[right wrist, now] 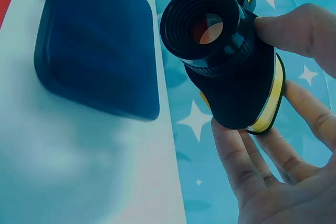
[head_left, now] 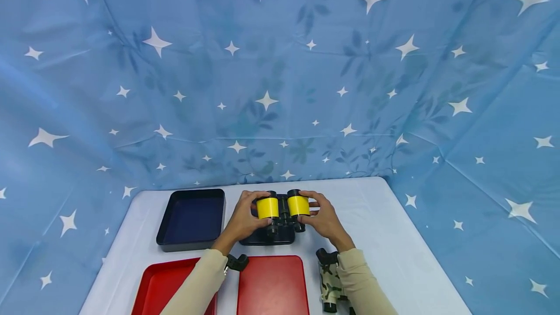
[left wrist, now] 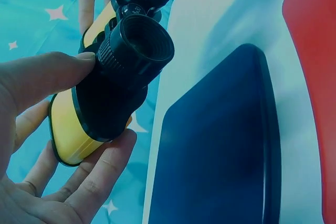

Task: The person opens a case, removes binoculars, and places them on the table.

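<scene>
Yellow-and-black binoculars [head_left: 268, 208] are held up between both hands, their eyepieces turned toward me. My left hand [head_left: 244, 215] grips the left barrel, thumb on the black eyepiece end and fingers around the yellow side. On the other barrel, my right hand [head_left: 325, 215] pinches with its thumb near the eyepiece and its fingers at the far and under side. The left wrist view shows the black eyepiece [left wrist: 142, 38] close up; in the right wrist view the other eyepiece [right wrist: 197, 24] shows a reddish glint. Beneath the binoculars lies a flat dark panel [head_left: 268, 240], apart from them.
A dark tray [head_left: 190, 220] is at the back left of the white table [head_left: 393, 256]. Nearer me are a red tray [head_left: 164, 281] and a flat red panel [head_left: 271, 286]. Camouflage binoculars [head_left: 329, 281] lie beside my right forearm, partly hidden by the sleeve.
</scene>
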Tool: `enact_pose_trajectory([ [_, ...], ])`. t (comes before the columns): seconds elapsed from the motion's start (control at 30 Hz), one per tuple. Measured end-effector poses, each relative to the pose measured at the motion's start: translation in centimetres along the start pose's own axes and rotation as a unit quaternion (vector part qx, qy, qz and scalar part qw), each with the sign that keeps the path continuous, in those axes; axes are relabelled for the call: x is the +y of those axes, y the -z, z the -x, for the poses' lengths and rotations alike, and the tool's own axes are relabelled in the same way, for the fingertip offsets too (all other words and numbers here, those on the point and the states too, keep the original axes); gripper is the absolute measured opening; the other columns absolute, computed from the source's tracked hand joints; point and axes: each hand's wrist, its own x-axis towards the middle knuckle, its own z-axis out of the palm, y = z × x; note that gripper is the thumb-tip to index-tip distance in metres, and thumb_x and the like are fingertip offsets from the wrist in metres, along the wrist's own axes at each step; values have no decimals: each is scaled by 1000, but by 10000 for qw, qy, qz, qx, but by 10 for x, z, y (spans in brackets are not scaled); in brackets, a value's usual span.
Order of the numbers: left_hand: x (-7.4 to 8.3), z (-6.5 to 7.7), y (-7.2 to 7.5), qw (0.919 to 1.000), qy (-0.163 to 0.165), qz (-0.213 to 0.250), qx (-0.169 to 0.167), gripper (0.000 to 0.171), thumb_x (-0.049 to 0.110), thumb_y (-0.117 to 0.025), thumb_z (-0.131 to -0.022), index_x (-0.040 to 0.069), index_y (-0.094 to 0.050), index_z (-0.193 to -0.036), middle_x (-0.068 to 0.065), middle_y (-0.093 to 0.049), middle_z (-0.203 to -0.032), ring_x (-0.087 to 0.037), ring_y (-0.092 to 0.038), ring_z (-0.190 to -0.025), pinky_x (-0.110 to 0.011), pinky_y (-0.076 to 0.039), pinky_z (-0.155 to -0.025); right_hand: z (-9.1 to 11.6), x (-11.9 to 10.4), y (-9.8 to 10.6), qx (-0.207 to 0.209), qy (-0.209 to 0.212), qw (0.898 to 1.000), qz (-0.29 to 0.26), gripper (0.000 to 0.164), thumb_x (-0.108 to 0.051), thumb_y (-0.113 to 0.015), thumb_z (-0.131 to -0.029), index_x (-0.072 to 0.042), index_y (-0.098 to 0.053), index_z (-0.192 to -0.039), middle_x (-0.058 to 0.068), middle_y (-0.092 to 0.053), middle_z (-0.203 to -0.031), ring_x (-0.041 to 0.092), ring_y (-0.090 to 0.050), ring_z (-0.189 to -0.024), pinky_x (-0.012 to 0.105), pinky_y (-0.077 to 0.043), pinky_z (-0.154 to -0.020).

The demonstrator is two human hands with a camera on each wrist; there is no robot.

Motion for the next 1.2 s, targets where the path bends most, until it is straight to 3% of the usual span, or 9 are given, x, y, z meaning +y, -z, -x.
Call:
enact_pose_trajectory([
  [0.1,1,-4,-6,10000,-23,-49,-28,72,14,-90,-71,24,-59,-135,-11,-46,-130,-29,-55,-98,-41,-58,-81,1,3,5,19,-37,10000,-40,71,-9,-85,-75,-34,-57,-136,8,-46,-144,32,-61,-108,42,-58,-83],
  [0.33,3,-11,-19,9998,-5,-21,-173,71,12,-89,-72,24,-58,-135,-10,-44,-129,-28,-56,-99,-29,-60,-74,1,9,16,104,-158,9998,69,73,-8,-85,-74,-33,-57,-136,8,-46,-145,33,-61,-109,43,-57,-85],
  [0.8,8,-20,-39,9992,-3,-315,-243,69,16,-87,-76,25,-57,-137,-8,-45,-129,-24,-57,-99,-28,-59,-78,3,17,32,235,-389,9988,170,73,-6,-85,-75,-33,-57,-136,10,-45,-145,36,-61,-110,43,-57,-86],
  [1.2,12,-27,-57,9991,-14,-249,-344,70,15,-87,-76,27,-55,-138,-7,-45,-131,-22,-57,-98,-33,-57,-83,6,20,49,328,-536,9973,369,73,-6,-84,-76,-31,-56,-138,10,-43,-147,39,-59,-116,45,-57,-85],
])
